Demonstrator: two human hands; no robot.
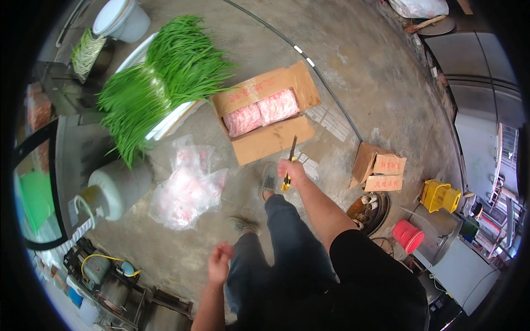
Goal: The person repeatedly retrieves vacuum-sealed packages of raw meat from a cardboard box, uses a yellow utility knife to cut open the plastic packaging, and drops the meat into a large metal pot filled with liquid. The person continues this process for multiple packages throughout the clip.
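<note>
My right hand (291, 170) is shut on a yellow-and-black utility knife (286, 182); its long dark blade points away from me. Just beyond the blade, a cardboard carton (271, 142) stands on the floor with its flaps spread. Two pink-and-white plastic-wrapped packs (279, 108) lie side by side inside; their contents cannot be made out. My left hand (219, 262) hangs low by my left leg, slightly blurred, fingers loosely bent and nothing visible in it. Crumpled clear plastic bags (186, 194) with red print lie on the floor ahead of that hand.
Green garlic chives (178, 62) overhang a white basket (138, 53) beside the carton. A gas cylinder (109, 194) lies to the left. A dark hose (331, 89) crosses the floor toward another carton (379, 167). A red bucket (408, 236) and yellow basket (439, 195) stand right.
</note>
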